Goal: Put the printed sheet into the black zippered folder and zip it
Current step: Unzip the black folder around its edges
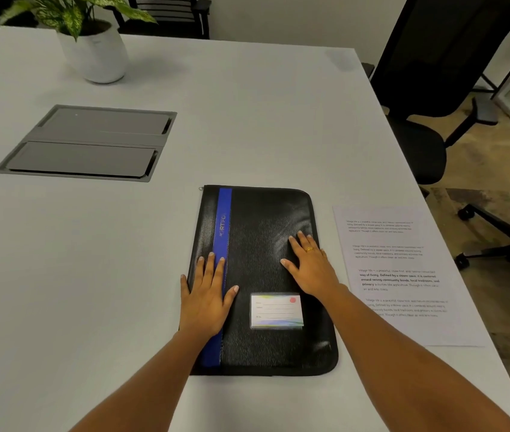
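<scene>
The black zippered folder (263, 219) lies closed and flat on the white table, with a blue stripe down its left side and a label card in a clear pocket near its front. Its zipper pull shows at the far left corner. My left hand (206, 294) rests flat on the blue stripe, fingers straight. My right hand (309, 266), with a ring on it, rests flat on the folder's right half. The printed sheet (400, 275) lies on the table just right of the folder, text side up, touched by neither hand.
A grey cable hatch (91, 141) is set into the table (247, 120) at the far left. A potted plant (94, 48) stands at the back left. The table's right edge runs close to the sheet, with black office chairs (419, 120) beyond it.
</scene>
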{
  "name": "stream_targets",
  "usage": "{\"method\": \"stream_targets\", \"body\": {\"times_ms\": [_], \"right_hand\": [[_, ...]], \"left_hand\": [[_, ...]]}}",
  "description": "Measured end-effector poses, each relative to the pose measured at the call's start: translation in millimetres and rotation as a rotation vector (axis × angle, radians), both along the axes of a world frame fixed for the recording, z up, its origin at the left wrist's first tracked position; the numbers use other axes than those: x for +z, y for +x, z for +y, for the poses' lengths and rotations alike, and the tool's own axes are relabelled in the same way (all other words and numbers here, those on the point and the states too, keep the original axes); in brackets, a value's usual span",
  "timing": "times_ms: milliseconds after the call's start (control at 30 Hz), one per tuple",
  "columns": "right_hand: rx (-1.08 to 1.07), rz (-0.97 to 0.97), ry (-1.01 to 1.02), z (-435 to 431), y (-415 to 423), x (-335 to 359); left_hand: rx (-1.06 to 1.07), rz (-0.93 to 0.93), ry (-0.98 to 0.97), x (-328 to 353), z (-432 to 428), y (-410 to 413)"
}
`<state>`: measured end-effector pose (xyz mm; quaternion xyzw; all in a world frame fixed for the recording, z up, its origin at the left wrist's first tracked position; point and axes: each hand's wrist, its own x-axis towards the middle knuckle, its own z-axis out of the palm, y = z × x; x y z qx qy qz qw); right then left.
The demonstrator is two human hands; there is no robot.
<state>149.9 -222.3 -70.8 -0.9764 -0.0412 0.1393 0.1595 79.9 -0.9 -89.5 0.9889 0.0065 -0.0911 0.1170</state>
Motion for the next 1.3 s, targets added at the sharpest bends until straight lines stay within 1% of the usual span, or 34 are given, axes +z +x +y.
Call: {"method": "stream_targets", "body": {"times_ms": [267, 400, 533, 667, 767, 900, 967, 1167, 1300], "right_hand": [[0.01, -0.025, 0.027, -2, -6, -7], [0.014, -0.054, -0.043, 2, -13, -8], [0.019, -0.085, -0.101, 7, -20, -8], [0.012, -0.097, -0.115, 9, -22, -7], [0.025, -0.147, -0.121, 7, -16, -2], [0.03, -0.295, -0.123, 10, 4, 10], [0.049, -0.315, -0.125, 13, 19, 16], [0.156, -0.282, -0.094, 35, 78, 31], [0.149, -0.202, 0.064, 62, 116, 42]], "left_hand": [[-0.025, -0.007, -0.011, -2, 9, 1], [-0.051, -0.003, -0.009, -1, 20, 2], [-0.03, -0.006, -0.029, 2, 25, 4], [-0.002, -0.037, -0.04, 9, 21, 12], [0.006, -0.033, -0.039, 12, 17, 26], [-0.002, -0.039, -0.026, 15, 16, 52], [-0.017, -0.059, -0.014, 16, 16, 65], [-0.058, -0.094, -0.03, 16, 18, 103], [-0.066, -0.099, -0.043, 12, 21, 121]]}}
